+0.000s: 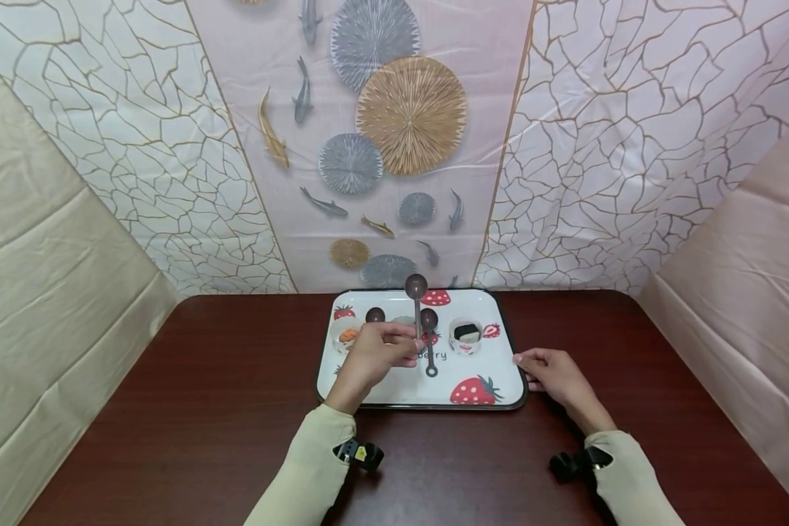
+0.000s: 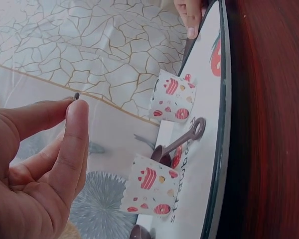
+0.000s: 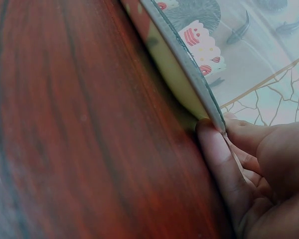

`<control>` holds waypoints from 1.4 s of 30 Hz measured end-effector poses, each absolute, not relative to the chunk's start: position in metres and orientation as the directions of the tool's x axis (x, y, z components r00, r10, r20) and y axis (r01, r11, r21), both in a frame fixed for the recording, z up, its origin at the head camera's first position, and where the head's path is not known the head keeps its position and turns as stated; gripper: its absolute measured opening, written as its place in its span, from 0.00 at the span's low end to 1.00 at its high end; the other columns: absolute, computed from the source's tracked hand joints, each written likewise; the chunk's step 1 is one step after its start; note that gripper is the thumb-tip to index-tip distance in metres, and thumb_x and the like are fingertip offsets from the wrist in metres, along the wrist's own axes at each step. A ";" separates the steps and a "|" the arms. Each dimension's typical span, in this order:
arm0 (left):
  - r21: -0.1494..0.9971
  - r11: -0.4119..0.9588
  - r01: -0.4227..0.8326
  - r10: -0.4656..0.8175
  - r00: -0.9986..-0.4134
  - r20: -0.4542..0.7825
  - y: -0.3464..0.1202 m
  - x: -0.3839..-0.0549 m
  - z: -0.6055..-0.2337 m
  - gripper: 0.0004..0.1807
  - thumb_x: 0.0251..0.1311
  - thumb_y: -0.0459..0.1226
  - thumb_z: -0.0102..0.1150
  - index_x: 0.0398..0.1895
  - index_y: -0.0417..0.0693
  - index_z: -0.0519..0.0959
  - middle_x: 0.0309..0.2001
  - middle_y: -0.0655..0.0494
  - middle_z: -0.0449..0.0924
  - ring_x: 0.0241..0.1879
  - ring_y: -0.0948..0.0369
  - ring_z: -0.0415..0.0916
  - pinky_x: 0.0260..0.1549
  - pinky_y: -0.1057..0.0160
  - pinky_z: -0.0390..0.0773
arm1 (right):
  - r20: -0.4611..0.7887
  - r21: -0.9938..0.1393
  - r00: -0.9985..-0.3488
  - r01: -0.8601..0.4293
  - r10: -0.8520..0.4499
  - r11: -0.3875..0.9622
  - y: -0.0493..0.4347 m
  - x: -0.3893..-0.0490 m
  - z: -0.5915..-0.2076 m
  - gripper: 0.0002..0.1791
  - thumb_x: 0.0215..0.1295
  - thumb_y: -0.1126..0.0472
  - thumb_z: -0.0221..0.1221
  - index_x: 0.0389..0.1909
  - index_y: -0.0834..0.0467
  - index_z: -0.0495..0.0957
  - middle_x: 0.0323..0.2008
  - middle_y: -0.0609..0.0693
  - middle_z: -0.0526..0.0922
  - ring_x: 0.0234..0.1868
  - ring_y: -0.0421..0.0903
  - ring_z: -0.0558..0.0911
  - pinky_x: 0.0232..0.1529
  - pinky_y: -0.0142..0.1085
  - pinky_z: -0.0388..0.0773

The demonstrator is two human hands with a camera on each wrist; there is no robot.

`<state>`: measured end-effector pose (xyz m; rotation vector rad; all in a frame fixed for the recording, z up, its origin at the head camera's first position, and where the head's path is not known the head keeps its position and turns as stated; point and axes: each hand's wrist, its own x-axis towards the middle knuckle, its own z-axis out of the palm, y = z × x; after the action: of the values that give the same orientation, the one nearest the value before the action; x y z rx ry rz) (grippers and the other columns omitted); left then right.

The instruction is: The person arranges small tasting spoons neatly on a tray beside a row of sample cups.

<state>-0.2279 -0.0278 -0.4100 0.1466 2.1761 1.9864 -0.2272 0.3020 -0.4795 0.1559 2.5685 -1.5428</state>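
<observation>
My left hand (image 1: 383, 354) pinches the handle end of a dark brown measuring spoon (image 1: 416, 286) between thumb and fingers, over the tray; its round bowl points away from me. At the right side, my right hand (image 1: 555, 376) grips the rim of the white strawberry-print tray (image 1: 394, 393); the right wrist view has the rim (image 3: 209, 107) between thumb and finger. A second brown measuring spoon (image 1: 432, 358) lies on the tray, ring end towards me. Beyond the left hand shows the bowl of a third spoon (image 1: 375, 315), its handle hidden.
A paper cup (image 1: 465, 347) with a black-and-white piece stands on the tray's right. Another cup (image 1: 337, 337), holding something orange, is at the left. A further printed cup (image 2: 152, 184) stands between them. The dark red table (image 1: 204, 409) meets a patterned cloth (image 1: 237, 183) behind.
</observation>
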 end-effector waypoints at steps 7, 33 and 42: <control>0.997 0.052 -0.050 0.221 -0.973 -0.060 -0.015 -0.228 -0.413 0.11 0.64 0.25 0.68 0.48 0.26 0.83 0.37 0.43 0.88 0.25 0.64 0.84 0.34 0.63 0.90 | -0.169 -0.864 -0.985 0.161 0.026 0.477 0.304 -0.225 -0.478 0.21 0.80 0.54 0.59 0.55 0.70 0.82 0.43 0.53 0.84 0.36 0.36 0.82 0.36 0.30 0.86; 0.995 0.019 -0.102 0.259 -0.960 -0.104 0.017 -0.231 -0.422 0.10 0.63 0.24 0.65 0.47 0.29 0.84 0.38 0.40 0.90 0.29 0.61 0.87 0.35 0.63 0.90 | -0.151 -0.877 -0.989 0.139 0.012 0.460 0.302 -0.226 -0.476 0.21 0.80 0.57 0.60 0.56 0.73 0.81 0.45 0.56 0.85 0.36 0.37 0.82 0.36 0.30 0.86; 0.993 0.046 -0.108 0.251 -0.961 -0.116 0.026 -0.228 -0.424 0.07 0.68 0.28 0.66 0.44 0.31 0.86 0.39 0.44 0.90 0.28 0.64 0.86 0.41 0.58 0.90 | -0.155 -0.874 -0.988 0.146 0.019 0.463 0.302 -0.227 -0.479 0.21 0.79 0.56 0.60 0.56 0.72 0.81 0.44 0.55 0.85 0.36 0.37 0.82 0.35 0.30 0.86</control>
<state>-0.2284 0.0258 -0.4239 0.1462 2.0660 2.0012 -0.2271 0.3023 -0.4789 0.1460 2.5794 -1.5602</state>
